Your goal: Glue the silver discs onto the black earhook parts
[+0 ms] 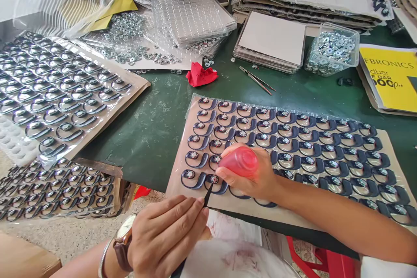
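My right hand (257, 178) is closed round a small red squeeze bottle (241, 161), tipped over a sheet of dark hook-shaped parts (299, 143) on the table. My left hand (172, 230) pinches black tweezers (209, 194). Their tip touches or nearly touches a part (213, 179) in the nearest row, just below the bottle. Each part has a round end with a small pale metal disc and a curved arm. The bottle's nozzle is hidden by my right fingers. The parts sit in rows under clear plastic on a brown card (182, 191).
Another filled sheet (61, 95) lies at left, with a further one (58, 186) lower down. Behind are loose metal washers (127, 30), clear trays (192, 17), a red cloth (201, 74), metal tweezers (257, 80), a washer box (334, 50) and a yellow printed box panel (391, 76).
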`<state>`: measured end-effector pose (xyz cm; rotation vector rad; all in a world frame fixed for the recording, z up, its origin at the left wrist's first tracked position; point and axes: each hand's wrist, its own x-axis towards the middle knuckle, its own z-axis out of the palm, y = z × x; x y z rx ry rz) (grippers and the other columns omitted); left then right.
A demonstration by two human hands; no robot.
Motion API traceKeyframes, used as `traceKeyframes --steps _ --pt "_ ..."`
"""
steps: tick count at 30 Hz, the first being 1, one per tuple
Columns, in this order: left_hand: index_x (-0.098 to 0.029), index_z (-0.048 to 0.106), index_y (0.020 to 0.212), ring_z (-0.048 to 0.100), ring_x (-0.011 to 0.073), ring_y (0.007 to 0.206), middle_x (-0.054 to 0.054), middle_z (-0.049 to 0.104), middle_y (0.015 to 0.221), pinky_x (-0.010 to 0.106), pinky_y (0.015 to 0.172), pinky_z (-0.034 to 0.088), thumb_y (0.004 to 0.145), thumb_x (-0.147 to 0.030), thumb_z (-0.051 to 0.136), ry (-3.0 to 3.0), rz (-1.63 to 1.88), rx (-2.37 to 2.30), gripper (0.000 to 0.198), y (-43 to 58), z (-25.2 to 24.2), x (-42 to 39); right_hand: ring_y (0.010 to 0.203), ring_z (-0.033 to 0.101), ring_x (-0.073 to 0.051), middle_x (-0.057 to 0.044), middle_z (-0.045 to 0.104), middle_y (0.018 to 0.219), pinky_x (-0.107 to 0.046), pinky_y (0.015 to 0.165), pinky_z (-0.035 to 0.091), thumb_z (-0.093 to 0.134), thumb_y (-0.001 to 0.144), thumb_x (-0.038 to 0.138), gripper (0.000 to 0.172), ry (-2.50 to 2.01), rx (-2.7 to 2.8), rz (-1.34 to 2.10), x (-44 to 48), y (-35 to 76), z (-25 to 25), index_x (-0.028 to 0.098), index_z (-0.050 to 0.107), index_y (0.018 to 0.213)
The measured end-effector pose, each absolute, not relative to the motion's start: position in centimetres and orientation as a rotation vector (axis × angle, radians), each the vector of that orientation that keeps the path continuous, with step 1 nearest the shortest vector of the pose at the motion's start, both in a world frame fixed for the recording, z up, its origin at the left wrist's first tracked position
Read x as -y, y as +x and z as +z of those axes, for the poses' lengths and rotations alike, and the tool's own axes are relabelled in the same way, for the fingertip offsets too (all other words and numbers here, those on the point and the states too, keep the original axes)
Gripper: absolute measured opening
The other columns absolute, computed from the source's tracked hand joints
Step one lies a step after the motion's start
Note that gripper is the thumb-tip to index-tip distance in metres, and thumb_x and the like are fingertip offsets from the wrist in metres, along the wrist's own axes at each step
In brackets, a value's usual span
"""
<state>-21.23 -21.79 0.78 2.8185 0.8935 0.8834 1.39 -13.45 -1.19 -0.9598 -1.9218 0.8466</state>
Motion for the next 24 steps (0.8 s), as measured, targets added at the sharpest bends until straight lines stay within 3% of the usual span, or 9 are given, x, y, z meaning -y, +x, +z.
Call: traceKeyframes --steps 6,13,24 --pt "-0.01 0.071 0.098 0.07 0.0159 0.097 0.006 0.075 0.097 0.026 0.091 0.06 0.092 -0.017 0.057 2.811 0.916 -0.904 0.016 -21.14 0.92 21.49 0.062 0.063 -0.014 -0.003 0.068 0.073 -0.027 0.06 0.052 0.066 0.086 0.037 0.024 -0.993 1.91 0.871 13.45 1.5 -1.34 0.019 0.062 0.07" --pt "-0.009 0.071 0.096 0.07 0.0151 0.096 0.005 0.075 0.095 0.026 0.088 0.06 0.092 -0.017 0.059 2.814 0.902 -0.887 0.016 -21.15 1.43 21.08 0.053 0.059 -0.012 0.0 0.065 0.063 -0.026 0.051 0.048 0.065 0.086 0.031 0.018 -0.975 1.861 0.887 13.53 1.51 -1.07 0.02 0.061 0.072" --pt "-0.007 0.069 0.104 0.068 0.0172 0.1 0.007 0.075 0.097 0.03 0.088 0.058 0.091 -0.018 0.061 2.74 0.842 -0.901 0.019 -21.47 1.56 21.24 0.055 0.061 -0.012 -0.001 0.065 0.063 -0.025 0.054 0.05 0.062 0.087 0.034 0.027 -0.948 1.916 0.82 13.42 1.43 -1.0 0.019 0.057 0.065"
